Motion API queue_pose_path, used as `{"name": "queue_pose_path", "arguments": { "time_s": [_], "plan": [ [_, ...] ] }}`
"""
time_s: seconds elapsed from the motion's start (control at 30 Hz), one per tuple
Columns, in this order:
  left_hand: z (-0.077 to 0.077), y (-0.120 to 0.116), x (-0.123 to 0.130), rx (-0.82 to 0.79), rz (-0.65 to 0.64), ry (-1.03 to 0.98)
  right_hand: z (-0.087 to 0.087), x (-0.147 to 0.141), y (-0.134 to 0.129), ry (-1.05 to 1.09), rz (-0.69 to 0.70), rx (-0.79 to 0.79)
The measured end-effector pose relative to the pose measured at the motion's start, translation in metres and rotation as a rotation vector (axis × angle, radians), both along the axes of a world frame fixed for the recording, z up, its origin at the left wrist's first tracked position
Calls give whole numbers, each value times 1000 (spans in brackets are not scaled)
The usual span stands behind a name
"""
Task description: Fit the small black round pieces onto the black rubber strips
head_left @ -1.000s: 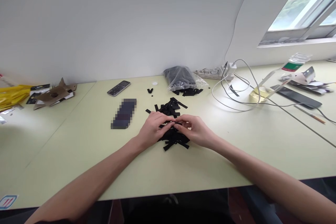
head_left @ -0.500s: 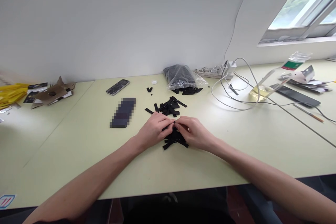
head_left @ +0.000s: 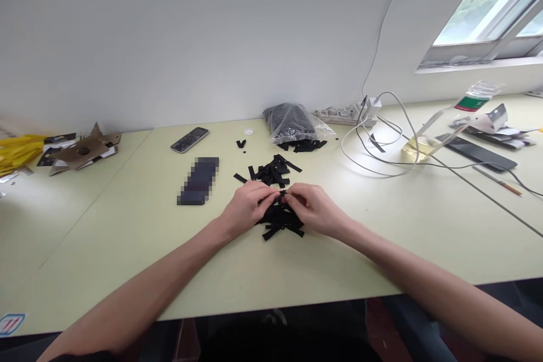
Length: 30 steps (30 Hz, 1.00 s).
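Pinched between the fingertips of both hands is a small black strip (head_left: 281, 196), mostly covered by the fingers. My left hand (head_left: 249, 205) grips it from the left, thumb and forefinger together. From the right, my right hand (head_left: 314, 208) closes on its other end. Right below the fingers lies a heap of black strips (head_left: 282, 222), some with small round parts. A second pile of black strips (head_left: 274, 171) lies just beyond the hands. Farther back, a clear plastic bag (head_left: 291, 123) full of black pieces rests near the wall, with loose strips at its mouth.
A phone (head_left: 189, 139) and a blurred-out dark object (head_left: 198, 182) lie on the left. Cardboard scraps (head_left: 82, 150) and yellow packaging (head_left: 19, 153) are farther left. On the right are a power strip (head_left: 339, 116), cables, a tilted bottle (head_left: 418, 150) with yellow liquid and a dark phone-like slab (head_left: 479, 153).
The fingers of my right hand have shifted slightly on the strip, and a bit more of it shows between the fingertips. Both hands stay over the near heap.
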<state>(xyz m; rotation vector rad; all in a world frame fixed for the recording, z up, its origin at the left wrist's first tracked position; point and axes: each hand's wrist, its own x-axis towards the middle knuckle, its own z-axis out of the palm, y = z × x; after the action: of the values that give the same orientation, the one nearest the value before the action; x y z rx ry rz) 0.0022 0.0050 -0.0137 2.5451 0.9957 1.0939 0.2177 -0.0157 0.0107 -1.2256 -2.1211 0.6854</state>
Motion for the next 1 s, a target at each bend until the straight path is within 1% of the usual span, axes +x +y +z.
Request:
{"name": "queue_pose_path", "arguments": {
  "time_s": [0.07,0.13,0.23,0.3,0.37,0.43,0.53,0.73,0.77,0.83,0.9,0.93,1.0],
  "plan": [
    [2,-1,0,-16,1,0,3,5,4,-25,-27,-4],
    [5,-2,0,-55,9,-2,5,9,6,-45,-24,-1],
    [10,-4,1,-100,41,-12,6,11,6,-57,54,7],
    [11,-5,2,-90,28,11,6,11,4,-55,129,13],
    [11,-4,2,-63,-11,54,4,9,2,-58,167,18],
    [9,-4,2,-46,-30,86,3,8,1,-71,160,23],
    [8,-3,3,-56,-24,103,1,5,1,-88,140,32],
    [11,-4,3,-65,-6,118,2,3,-3,-82,239,78],
    [11,-4,3,-62,-3,123,3,5,0,-82,239,77],
    [12,-4,3,-64,1,120,5,9,10,-66,191,78],
    [13,-5,3,-84,16,104,6,13,28,-35,90,106],
    [13,-5,3,-100,26,94,5,14,38,-54,39,139],
    [14,-5,4,-129,47,77,2,14,60,-119,42,190]
  ]
}}
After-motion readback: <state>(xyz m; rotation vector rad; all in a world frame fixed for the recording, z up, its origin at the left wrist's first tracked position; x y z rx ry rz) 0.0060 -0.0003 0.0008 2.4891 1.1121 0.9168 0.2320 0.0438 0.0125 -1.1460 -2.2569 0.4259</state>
